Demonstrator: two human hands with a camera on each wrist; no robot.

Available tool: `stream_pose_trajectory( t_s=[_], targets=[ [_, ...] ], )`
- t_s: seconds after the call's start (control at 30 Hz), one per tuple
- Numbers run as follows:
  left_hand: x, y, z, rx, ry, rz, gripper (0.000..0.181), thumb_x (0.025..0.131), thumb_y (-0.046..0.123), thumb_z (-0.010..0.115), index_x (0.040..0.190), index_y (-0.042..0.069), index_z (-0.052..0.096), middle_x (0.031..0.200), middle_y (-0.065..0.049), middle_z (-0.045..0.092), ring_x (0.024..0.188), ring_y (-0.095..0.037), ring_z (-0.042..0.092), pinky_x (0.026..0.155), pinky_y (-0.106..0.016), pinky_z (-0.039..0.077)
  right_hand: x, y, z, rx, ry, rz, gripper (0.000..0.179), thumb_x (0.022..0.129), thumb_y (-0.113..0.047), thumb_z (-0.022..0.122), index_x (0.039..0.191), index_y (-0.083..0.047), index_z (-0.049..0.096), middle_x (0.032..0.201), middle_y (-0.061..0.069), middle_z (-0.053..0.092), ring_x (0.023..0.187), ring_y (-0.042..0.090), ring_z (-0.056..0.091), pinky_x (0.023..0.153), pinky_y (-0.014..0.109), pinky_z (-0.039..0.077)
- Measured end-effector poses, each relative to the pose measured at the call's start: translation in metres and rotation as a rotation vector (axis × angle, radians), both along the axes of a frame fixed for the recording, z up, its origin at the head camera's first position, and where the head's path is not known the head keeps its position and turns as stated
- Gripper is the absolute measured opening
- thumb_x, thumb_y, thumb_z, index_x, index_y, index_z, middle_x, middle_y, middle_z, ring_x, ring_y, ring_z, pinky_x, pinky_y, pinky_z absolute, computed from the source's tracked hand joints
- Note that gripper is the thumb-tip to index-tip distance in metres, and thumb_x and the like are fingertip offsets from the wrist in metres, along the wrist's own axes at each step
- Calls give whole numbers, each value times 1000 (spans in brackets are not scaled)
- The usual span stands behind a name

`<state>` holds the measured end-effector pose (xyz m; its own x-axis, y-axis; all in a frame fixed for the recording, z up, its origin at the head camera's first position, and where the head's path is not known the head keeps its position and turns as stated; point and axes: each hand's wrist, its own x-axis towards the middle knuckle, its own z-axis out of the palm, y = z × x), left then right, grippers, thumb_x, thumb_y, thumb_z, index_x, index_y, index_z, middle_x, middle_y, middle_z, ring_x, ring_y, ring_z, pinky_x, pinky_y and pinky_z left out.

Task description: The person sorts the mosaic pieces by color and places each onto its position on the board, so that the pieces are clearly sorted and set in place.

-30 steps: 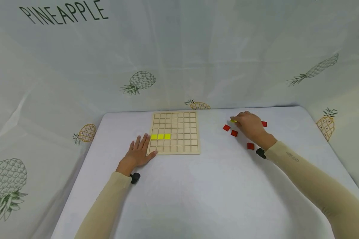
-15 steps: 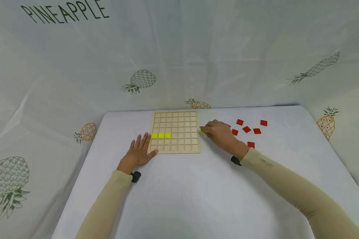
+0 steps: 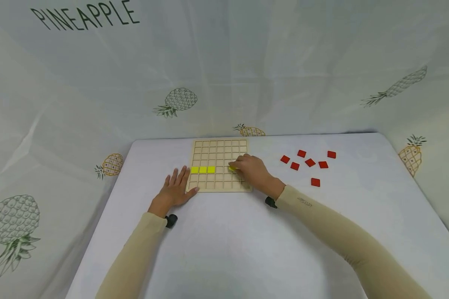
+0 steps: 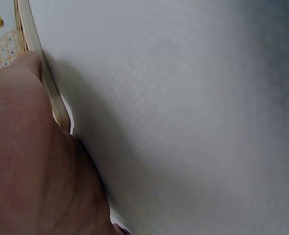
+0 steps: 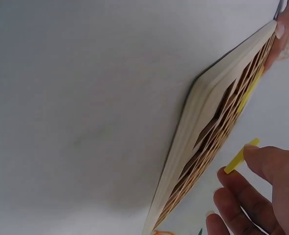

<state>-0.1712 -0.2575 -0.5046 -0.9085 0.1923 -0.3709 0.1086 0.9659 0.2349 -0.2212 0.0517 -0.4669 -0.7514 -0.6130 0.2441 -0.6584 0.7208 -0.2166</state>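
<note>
A wooden grid board [image 3: 218, 185] lies at the far middle of the table, divided into small square cells. Three yellow square tiles [image 3: 203, 170] sit side by side in one row from its left edge. My left hand [image 3: 173, 192] rests with spread fingers at the board's left side, the thumb at the near corner. Over the right half of the board, my right hand [image 3: 252, 170] pinches another yellow tile [image 5: 241, 155] between thumb and fingertip. In the right wrist view that tile is held above the grid, tilted.
Several red square tiles [image 3: 309, 162] lie scattered on the white table [image 3: 224, 241] to the right of the board. A white cloth [image 3: 224, 74] printed with pineapples hangs behind the table and along its sides.
My right hand has moved left with the yellow tile, from among the red tiles to over the board. The left hand has stayed at the board's edge.
</note>
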Motion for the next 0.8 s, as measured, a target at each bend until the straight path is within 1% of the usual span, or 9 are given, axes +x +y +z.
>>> stream_pose_trajectory(
  t_s=[0.17, 0.4, 0.6, 0.8],
  targets=[
    [1, 1, -2, 1, 1, 5, 91, 110, 60, 38, 170, 7, -6, 178, -14, -12, 162, -41, -13, 129, -61, -3, -3, -15, -5, 10, -27, 3, 29, 94, -12, 81, 122, -15, 81, 111, 6, 79, 100, 25, 70, 84, 39, 60],
    [-1, 2, -4, -15, -7, 4, 93, 109, 62, 38, 170, 7, -6, 178, -13, -13, 163, -41, -13, 130, -61, -3, -7, -28, -9, 26, -66, 11, 27, 97, -11, 79, 124, -15, 80, 111, 5, 78, 98, 24, 70, 84, 38, 60],
    [-2, 1, -1, -18, -9, 3, 92, 109, 61, 38, 170, 7, -7, 178, -13, -13, 163, -40, -13, 130, -61, -2, -9, -36, -9, 43, -97, 1, 26, 100, -12, 76, 125, -14, 79, 114, 5, 78, 101, 24, 70, 88, 38, 60],
    [-1, 2, 2, -8, -9, 8, 92, 110, 61, 38, 170, 7, -6, 178, -13, -13, 163, -40, -13, 130, -60, -3, -12, -45, -6, 77, -83, 9, 25, 100, -13, 76, 124, -15, 80, 112, 4, 77, 102, 24, 70, 91, 38, 59]
  ],
)
